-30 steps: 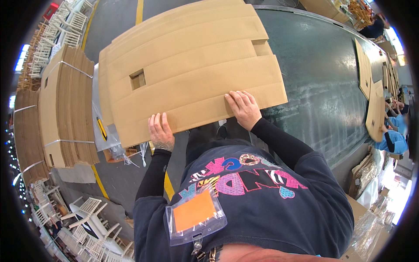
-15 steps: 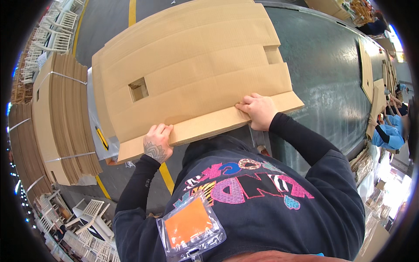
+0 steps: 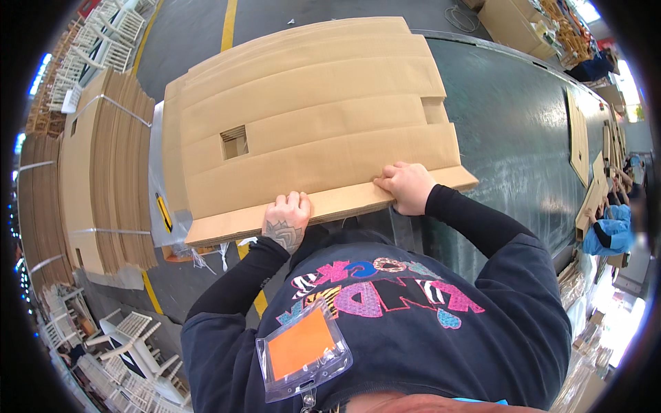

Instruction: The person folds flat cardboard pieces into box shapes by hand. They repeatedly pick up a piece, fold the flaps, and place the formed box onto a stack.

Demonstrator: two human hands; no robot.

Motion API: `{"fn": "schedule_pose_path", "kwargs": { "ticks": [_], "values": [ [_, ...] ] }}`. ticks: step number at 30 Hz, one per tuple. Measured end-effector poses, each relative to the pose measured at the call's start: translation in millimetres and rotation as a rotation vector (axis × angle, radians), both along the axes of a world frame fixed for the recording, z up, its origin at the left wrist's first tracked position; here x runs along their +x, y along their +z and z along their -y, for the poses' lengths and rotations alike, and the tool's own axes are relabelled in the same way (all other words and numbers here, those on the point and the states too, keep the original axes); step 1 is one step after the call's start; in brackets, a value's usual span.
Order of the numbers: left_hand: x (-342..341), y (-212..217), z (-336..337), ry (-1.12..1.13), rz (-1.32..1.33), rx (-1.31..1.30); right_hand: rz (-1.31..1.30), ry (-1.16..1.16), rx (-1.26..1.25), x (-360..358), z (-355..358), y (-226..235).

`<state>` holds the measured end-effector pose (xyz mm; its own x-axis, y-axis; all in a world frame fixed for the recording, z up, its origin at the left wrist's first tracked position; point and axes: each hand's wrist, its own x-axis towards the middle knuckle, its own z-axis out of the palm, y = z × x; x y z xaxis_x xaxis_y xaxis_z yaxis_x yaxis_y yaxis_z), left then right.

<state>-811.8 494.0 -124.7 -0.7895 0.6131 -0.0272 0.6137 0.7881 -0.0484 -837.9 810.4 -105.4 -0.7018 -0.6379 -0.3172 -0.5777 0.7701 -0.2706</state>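
Flat brown corrugated cardboard sheet [image 3: 310,124] w/ a square cut-out lies on the dark green table [image 3: 509,131]. Left hand [image 3: 286,221] and right hand [image 3: 410,187] both grasp its near flap. Best keep both grips level & press evenly along the crease, so the fold does not go crooked.

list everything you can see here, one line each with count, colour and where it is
flat die-cut cardboard sheet: one, tan, square cut-out left of centre, lying on the belt in front of the person
dark conveyor belt: one, dark green-grey, running to the upper right
bundled flat cardboard stack: one, tan, strapped, at left
smaller cardboard pieces: several, tan, far along the belt
white lattice chairs: several, lower left and upper left
yellow floor lines: two seen, top and lower left
co-worker's blue sleeve: one, right edge
orange badge holder: one, on the person's chest
left hand: on the sheet's near edge
right hand: on the near edge
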Motion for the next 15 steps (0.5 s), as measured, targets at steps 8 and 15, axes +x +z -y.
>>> {"fn": "schedule_pose_path", "kwargs": {
  "ticks": [8,15],
  "values": [
    [51,23,-4,-0.106,0.145,0.034,-0.284,-0.037,-0.422,-99,124,2],
    [52,-4,-4,-0.117,0.060,0.081,-0.399,-0.017,-0.380,-103,182,-55]
  ]
}}
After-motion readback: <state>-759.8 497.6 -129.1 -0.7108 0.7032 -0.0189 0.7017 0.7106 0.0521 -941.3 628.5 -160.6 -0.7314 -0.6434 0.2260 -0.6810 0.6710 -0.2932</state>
